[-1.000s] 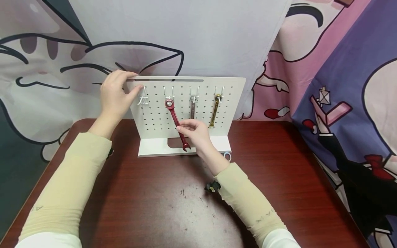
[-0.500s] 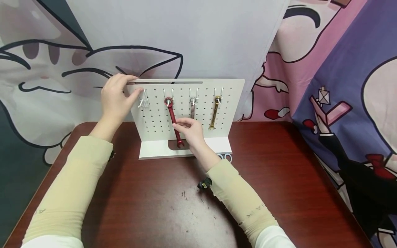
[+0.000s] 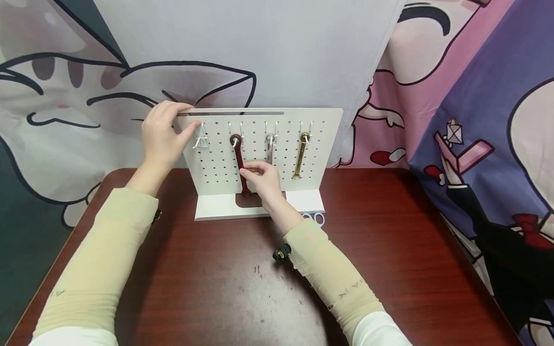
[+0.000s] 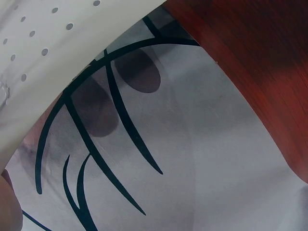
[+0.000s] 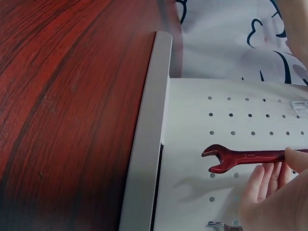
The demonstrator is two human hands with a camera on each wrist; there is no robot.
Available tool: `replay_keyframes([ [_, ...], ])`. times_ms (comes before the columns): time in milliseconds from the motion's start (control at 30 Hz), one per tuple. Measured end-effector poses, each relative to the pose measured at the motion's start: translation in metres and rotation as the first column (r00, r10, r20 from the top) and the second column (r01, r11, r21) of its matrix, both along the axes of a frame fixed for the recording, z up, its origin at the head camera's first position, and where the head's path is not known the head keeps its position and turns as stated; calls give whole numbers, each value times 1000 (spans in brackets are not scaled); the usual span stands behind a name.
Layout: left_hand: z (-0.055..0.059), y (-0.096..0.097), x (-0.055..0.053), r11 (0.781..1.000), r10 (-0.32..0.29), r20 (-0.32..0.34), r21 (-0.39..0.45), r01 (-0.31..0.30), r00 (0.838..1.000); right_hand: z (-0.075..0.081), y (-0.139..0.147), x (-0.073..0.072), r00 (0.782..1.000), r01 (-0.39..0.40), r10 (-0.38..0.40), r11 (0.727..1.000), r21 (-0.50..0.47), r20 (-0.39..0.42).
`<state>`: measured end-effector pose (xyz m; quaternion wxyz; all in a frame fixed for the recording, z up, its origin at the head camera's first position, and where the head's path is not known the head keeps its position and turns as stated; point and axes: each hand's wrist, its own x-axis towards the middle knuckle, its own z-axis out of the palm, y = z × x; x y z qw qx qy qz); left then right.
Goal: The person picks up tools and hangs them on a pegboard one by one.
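Two bare hands at a white pegboard stand (image 3: 216, 168), which rises near the far edge of the desk (image 3: 207, 269), between its far left and far right corners. The right hand (image 3: 265, 181) grasps a red combination wrench (image 3: 239, 156), pinching its shank between thumb and fingers. The wrench hangs almost upright against the board, leaning slightly: its ring end is around the second hook from the left (image 3: 235, 142), and its open end points down toward the cutout in the stand's base. In the right wrist view the open end lies just in front of the perforated face and casts a shadow upon it. The left hand (image 3: 162, 134) clasps the board's upper left corner, thumb on the front face and fingers over the top edge; the thumb tip is just beside the leftmost hook (image 3: 201, 140). To the right of the red wrench, a silver wrench (image 3: 270, 151) hangs on the third hook, its lower part hidden by the right hand, and a gold-coloured wrench (image 3: 300, 158) hangs on the fourth. Scissors (image 3: 315, 219) with pale blue finger rings lie on the desk at the base's near right corner; their blades are hidden. Behind the desk's far edge hangs a cartoon-printed cloth (image 3: 311, 57).
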<state>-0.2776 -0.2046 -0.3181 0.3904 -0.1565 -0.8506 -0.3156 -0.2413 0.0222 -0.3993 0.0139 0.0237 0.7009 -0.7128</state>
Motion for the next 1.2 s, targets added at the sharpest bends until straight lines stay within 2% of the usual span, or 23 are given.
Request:
replay_keyframes([
  [233,1,0,0,1000,6,1,1,-6,1000,-1,-3,0,1000,-4,5,999,31,-30],
  [533,1,0,1,1000,12,16,4,-12,1000,-1,1,4,997,-47,49,998,43,-52],
  [767,2,1,1,1000,9,17,7,-9,1000,-1,14,16,994,-78,84,994,78,-76],
  [867,1,1,1,1000,8,20,5,-8,1000,0,22,23,992,-85,90,995,62,-87],
  [1200,1,1,0,1000,-2,4,12,2,1000,2,59,44,985,-142,149,987,77,-93],
])
